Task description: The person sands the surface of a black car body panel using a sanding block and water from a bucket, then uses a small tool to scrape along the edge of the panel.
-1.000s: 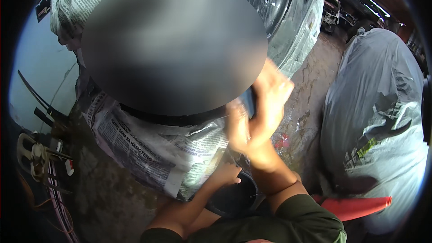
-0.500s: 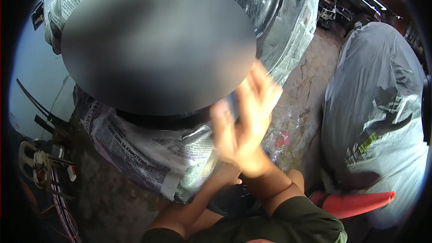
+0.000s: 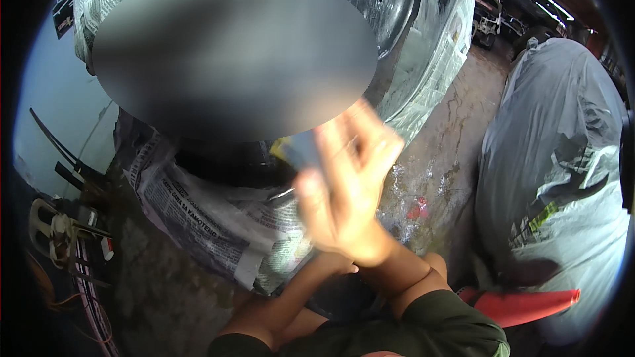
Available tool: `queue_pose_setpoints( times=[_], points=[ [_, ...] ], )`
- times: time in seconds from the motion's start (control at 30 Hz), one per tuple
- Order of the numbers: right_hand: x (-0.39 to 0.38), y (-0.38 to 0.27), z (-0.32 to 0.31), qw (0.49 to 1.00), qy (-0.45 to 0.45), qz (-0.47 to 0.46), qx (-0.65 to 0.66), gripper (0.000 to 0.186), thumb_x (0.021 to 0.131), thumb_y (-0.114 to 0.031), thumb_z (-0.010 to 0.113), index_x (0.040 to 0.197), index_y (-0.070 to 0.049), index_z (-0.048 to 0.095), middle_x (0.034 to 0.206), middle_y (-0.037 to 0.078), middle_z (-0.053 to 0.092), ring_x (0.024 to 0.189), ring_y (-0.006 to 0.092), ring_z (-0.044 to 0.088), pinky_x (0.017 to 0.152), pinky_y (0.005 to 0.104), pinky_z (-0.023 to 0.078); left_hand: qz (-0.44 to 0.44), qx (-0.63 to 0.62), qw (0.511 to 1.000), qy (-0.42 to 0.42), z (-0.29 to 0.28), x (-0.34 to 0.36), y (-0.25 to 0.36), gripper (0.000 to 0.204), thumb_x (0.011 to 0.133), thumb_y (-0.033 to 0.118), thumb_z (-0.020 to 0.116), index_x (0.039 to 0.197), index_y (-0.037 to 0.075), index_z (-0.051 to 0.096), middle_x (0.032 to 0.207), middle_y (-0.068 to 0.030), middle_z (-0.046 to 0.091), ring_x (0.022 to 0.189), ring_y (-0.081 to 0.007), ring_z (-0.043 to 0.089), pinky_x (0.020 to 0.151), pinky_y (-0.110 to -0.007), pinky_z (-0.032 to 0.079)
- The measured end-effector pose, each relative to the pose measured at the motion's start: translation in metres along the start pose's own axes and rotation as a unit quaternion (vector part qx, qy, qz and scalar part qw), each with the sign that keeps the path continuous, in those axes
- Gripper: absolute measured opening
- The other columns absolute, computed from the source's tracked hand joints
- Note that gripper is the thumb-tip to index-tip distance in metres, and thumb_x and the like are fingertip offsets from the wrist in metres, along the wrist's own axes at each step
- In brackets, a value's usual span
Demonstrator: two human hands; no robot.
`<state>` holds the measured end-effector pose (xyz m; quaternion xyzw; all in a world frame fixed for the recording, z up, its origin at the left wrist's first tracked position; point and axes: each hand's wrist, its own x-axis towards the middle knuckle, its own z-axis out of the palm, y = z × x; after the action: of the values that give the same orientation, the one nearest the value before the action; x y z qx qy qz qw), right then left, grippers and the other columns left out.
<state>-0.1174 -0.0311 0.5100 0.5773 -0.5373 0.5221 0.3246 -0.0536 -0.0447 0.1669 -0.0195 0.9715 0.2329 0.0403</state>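
My right hand (image 3: pixel 350 185) is smeared by motion over the lower right edge of a glossy black panel (image 3: pixel 231 168). Its fingers press on a flat grey-blue piece with a yellow corner (image 3: pixel 282 150), whose kind I cannot make out. A blurred oval hides most of the panel and the fingertips. Crumpled newspaper (image 3: pixel 198 208) wraps the panel's near side. Low in front of me, my left hand (image 3: pixel 336 262) is bent in by the right wrist and the newspaper's edge, with its fingers mostly hidden.
A grey plastic-covered bulk (image 3: pixel 549 158) stands on the right, with a red cone (image 3: pixel 529 304) lying beside it. Wet concrete floor (image 3: pixel 456 139) runs between. More newspaper (image 3: pixel 436 59) hangs at the panel's right. At far left are a chair (image 3: pixel 49 235) and a light wall (image 3: pixel 59 139).
My right hand has moved left over the panel, and the yellow corner of the grey-blue piece has come into sight. The left hand stays in about the same place.
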Motion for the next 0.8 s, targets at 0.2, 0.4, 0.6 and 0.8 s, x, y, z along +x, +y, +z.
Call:
queue_pose_setpoints(
  times=[0.2,0.4,0.6,0.8],
  points=[
    [-0.002,0.017,-0.003,0.999,0.001,0.006,-0.053,0.058,0.106,-0.031,0.049,0.152,0.005,0.051,0.149,0.029,0.051,0.133,0.0387,0.049,0.11,0.0464,0.033,-0.044,0.003,0.995,-0.091,-0.019,0.013,0.014,0.056,0.093,0.044,0.072,0.134,0.006,0.066,0.139,-0.0194,0.064,0.133,-0.036,0.059,0.113,-0.054,0.042],
    [-0.004,0.047,0.003,0.995,0.078,0.034,-0.046,0.06,0.107,-0.035,0.052,0.152,0.005,0.049,0.151,0.026,0.052,0.132,0.0351,0.051,0.104,0.042,0.032,-0.104,-0.076,0.97,-0.206,-0.025,0.014,0.027,0.062,0.092,0.041,0.076,0.142,0.008,0.06,0.144,-0.0186,0.061,0.137,-0.0398,0.054,0.116,-0.052,0.039],
    [-0.003,0.064,-0.013,0.986,0.026,0.162,-0.038,0.059,0.111,-0.035,0.042,0.155,0.005,0.046,0.153,0.028,0.048,0.139,0.0392,0.045,0.111,0.0475,0.03,-0.087,0.043,0.96,-0.264,-0.059,0.02,0.047,0.062,0.094,0.046,0.072,0.142,0.01,0.059,0.142,-0.0193,0.062,0.135,-0.0395,0.056,0.112,-0.056,0.041],
    [-0.004,0.022,0.006,0.999,0.011,0.003,-0.03,0.063,0.104,-0.035,0.054,0.153,0.003,0.049,0.157,0.021,0.049,0.138,0.0326,0.047,0.104,0.0434,0.032,-0.039,-0.028,0.995,-0.084,0.021,0.005,-0.013,0.061,0.092,0.045,0.073,0.141,0.01,0.062,0.14,-0.0188,0.063,0.132,-0.0402,0.058,0.112,-0.055,0.041]
  ],
)
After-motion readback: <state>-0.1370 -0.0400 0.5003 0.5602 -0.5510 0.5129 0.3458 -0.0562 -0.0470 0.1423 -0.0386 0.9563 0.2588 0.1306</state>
